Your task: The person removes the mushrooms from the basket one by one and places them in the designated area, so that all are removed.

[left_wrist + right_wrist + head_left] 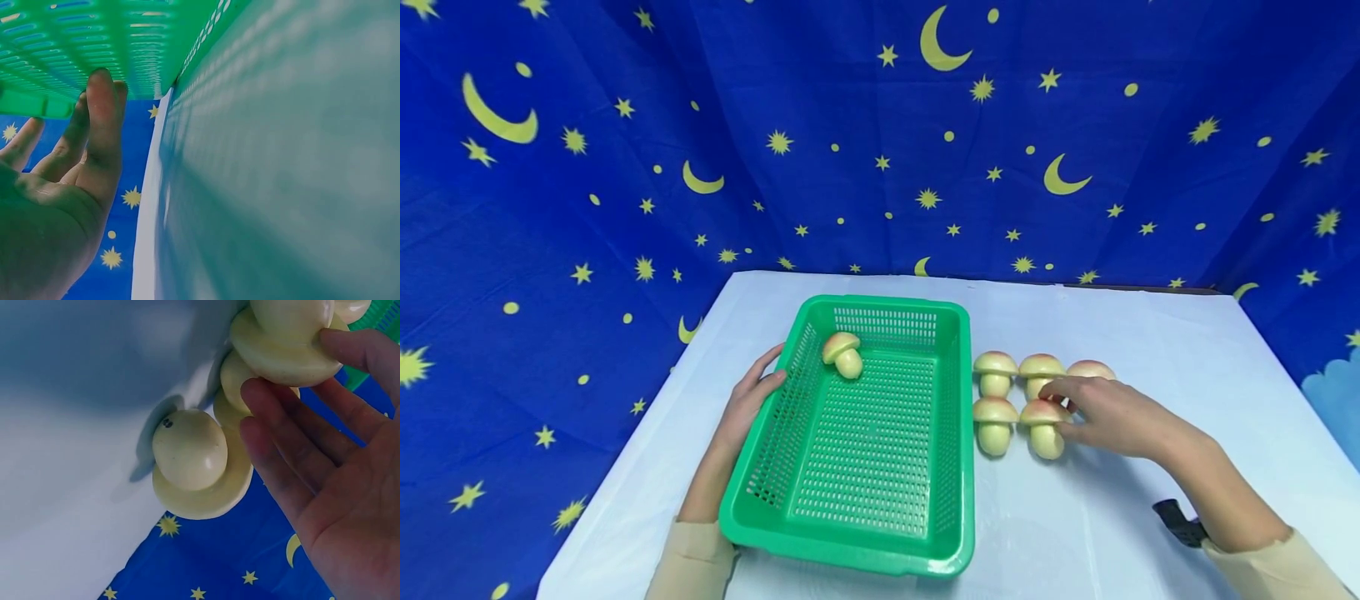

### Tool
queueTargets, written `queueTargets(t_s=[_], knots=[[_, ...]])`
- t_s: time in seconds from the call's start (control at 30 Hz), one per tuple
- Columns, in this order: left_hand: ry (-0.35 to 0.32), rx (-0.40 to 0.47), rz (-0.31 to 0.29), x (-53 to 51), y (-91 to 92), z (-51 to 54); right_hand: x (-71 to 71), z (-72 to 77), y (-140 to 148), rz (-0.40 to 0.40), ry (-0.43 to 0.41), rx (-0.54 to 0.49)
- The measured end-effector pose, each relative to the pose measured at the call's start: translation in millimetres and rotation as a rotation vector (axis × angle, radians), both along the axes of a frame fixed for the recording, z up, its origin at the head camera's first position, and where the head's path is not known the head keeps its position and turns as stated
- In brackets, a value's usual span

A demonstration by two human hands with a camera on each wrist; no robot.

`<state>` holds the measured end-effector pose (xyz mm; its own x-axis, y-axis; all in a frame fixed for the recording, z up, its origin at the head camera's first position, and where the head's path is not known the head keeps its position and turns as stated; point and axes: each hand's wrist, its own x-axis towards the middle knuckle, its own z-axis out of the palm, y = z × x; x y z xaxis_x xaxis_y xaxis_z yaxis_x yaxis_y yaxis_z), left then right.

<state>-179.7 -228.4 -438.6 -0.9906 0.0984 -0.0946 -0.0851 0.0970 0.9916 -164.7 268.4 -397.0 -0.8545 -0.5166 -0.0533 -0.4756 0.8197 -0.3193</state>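
A green plastic basket [958,500] stands on the table, with one toy mushroom [847,356] lying in its far left corner. My left hand [748,408] rests against the outside of the basket's left wall, fingers fairly straight. To the right of the basket, several pale mushrooms with reddish caps lie in two rows. My right hand [1116,417] pinches the cap of the front-row mushroom [1047,443] between thumb and fingers; the right wrist view also shows this mushroom [294,359]. Beside it lies another front mushroom [995,439]. The hand partly hides the back-right mushroom [1090,368].
A white-covered table [1195,342] carries everything. Behind it and at both sides hangs a blue cloth [850,108] with yellow moons and stars. A black strap-like piece [1180,522] sits by the right wrist.
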Motion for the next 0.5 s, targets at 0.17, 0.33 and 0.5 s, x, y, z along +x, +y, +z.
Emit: queueTargets(t_s=[0.17, 0.33, 0.5], knots=[[0.010, -0.001, -0.001, 0.8, 0.4, 0.3, 0.8, -0.7, 1.4, -0.004, -0.016, 0.002], [0.012, 0.002, -0.011, 0.3, 0.1, -0.6, 1.4, -1.2, 2.9, -0.012, -0.038, 0.012], [0.013, -0.006, -0.009, 0.2, -0.5, -1.1, 1.2, -0.3, 3.4, -0.009, -0.040, 0.025]])
